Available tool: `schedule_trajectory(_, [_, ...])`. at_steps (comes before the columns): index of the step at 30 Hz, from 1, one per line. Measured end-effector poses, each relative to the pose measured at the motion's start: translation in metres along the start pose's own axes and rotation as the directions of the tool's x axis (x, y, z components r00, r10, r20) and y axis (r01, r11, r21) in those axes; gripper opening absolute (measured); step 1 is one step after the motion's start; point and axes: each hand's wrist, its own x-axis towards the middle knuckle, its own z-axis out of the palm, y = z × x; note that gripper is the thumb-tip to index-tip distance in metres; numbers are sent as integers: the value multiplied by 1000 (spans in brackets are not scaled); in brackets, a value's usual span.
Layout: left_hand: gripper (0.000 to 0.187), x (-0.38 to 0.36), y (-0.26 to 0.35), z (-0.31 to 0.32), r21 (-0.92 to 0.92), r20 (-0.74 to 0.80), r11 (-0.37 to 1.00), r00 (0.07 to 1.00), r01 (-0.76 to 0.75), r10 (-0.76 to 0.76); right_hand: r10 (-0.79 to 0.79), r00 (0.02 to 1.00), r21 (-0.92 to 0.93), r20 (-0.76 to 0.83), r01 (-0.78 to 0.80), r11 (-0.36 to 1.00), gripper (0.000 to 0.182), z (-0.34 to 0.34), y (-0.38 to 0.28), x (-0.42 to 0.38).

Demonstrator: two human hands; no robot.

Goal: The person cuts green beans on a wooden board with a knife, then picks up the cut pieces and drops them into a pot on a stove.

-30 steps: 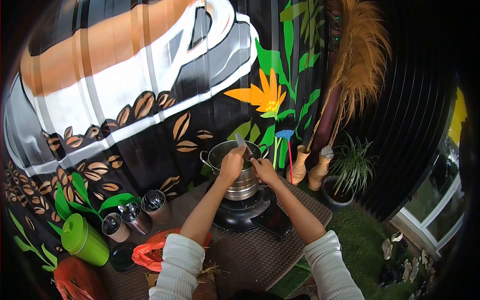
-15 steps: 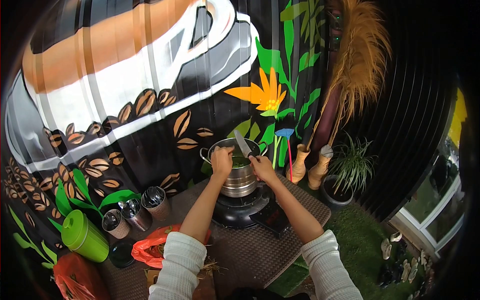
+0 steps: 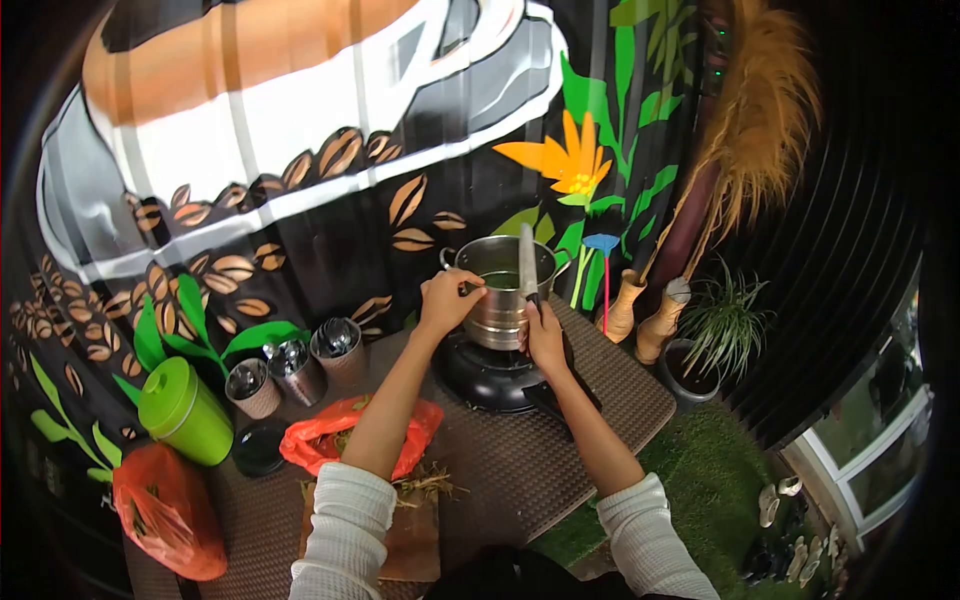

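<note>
A steel pot [image 3: 488, 328] with loop handles stands on a black portable stove [image 3: 475, 380], and green liquid or leaves [image 3: 503, 280] show inside. In my right hand [image 3: 543, 338] is a kitchen knife [image 3: 527, 262], its blade pointing up in front of the pot's right side. My left hand [image 3: 450, 302] is at the pot's left rim with its fingertips pinched together. Whatever those fingers hold, if anything, is too small to make out.
Left on the table are a red plastic bag of greens [image 3: 415, 425], a cutting board [image 3: 415, 530] with plant scraps, a black lid [image 3: 258, 452], a green canister [image 3: 185, 412], cutlery cups [image 3: 295, 375] and another red bag [image 3: 170, 515]. A potted plant [image 3: 690, 370] stands right.
My left hand has moved from over the pot to its left rim. My right hand has lowered beside the pot, and the knife has turned more upright. The camera view has shifted.
</note>
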Motion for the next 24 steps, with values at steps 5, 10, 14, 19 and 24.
schedule_trajectory(5, [20,-74,-57,-44,-350,66,928,992,127,-111,90,994,221,59,-101,970,22,31,13,-75])
schedule_trajectory(10, [20,-170,-90,-95,-499,201,801,943,332,-266,157,974,219,162,-190,957,17,60,25,-143])
schedule_trajectory(14, [19,-249,-124,-119,-593,386,534,794,603,-469,251,943,141,218,-285,948,17,87,24,-196])
schedule_trajectory(19, [22,-329,-184,-105,-488,479,600,770,633,-422,352,896,258,269,-419,870,18,123,20,-246])
schedule_trajectory(24, [27,-334,-166,-90,-285,264,867,903,410,-340,475,793,196,381,-572,797,19,154,10,-265])
